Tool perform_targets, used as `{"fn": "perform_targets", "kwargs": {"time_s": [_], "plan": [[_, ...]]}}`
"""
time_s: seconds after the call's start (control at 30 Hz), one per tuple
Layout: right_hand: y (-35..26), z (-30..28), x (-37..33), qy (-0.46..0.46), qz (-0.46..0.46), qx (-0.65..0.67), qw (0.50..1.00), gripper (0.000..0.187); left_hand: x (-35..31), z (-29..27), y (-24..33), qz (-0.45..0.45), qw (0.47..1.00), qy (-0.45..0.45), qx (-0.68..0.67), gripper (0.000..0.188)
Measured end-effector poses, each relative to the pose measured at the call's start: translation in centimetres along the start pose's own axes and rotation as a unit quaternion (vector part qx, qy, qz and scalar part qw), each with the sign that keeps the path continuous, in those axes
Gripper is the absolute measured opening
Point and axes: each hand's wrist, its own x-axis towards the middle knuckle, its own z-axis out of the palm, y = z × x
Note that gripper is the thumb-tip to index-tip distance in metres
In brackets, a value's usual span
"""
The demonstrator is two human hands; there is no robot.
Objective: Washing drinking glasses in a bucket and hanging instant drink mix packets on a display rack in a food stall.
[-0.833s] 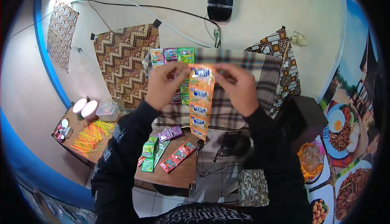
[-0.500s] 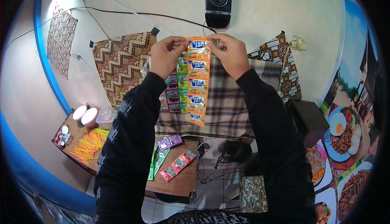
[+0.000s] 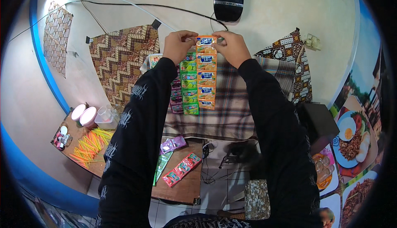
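Observation:
Both arms reach forward to a plaid cloth (image 3: 235,104) hanging against the wall. An orange strip of drink sachets (image 3: 206,77) hangs down over it, pinched at its top left corner by my left hand (image 3: 178,46) and at its top right corner by my right hand (image 3: 233,47). Just left of it, a green strip of sachets (image 3: 190,83) hangs alongside. Farther left is a purple strip of sachets (image 3: 176,97), partly covered by my left sleeve. Whatever fixes the strips at the top is hidden behind my fingers.
Below, a wooden table (image 3: 173,190) holds a red sachet strip (image 3: 182,169), a purple sachet strip (image 3: 173,144), a green packet (image 3: 162,166), colourful straws (image 3: 92,144) and pink-lidded tubs (image 3: 88,115). A black box (image 3: 317,124) stands right. A black dispenser (image 3: 228,9) hangs above.
The orange strip has moved slightly right and back until it lies against the cloth beside the green strip. Both hands still hold its top, and more of the green strip shows.

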Motion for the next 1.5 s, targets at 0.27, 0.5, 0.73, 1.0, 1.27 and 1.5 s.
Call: {"fn": "perform_targets", "kwargs": {"time_s": [0.27,0.5,0.73,1.0,1.27,1.5], "plan": [[2.1,1.2,-1.5,-0.028,-0.026,-0.079,0.996,0.031,-0.6,0.2,-0.4,-0.02,0.992,-0.035,0.121,0.024],[2.9,1.3,-2.4,-0.035,-0.06,-0.104,0.992,0.026,-1.4,0.1,0.9,-0.003,0.985,-0.069,0.16,0.027],[2.2,1.5,-3.1,-0.01,-0.093,-0.134,0.987,0.022,-2.3,-0.3,0.5,0.05,0.961,-0.073,0.261,0.028],[1.7,1.5,-3.6,-0.033,-0.073,-0.155,0.985,0.021,-3.7,0.7,1.5,0.104,0.927,-0.065,0.355,0.028],[1.1,2.0,-4.3,-0.008,-0.11,-0.188,0.976,0.027,-5.1,1.2,1.7,0.16,0.907,-0.055,0.386,0.035],[0.9,2.2,-4.7,-0.019,-0.108,-0.208,0.972,0.031,-6.3,1.9,1.2,0.169,0.896,-0.024,0.409,0.047]]}}
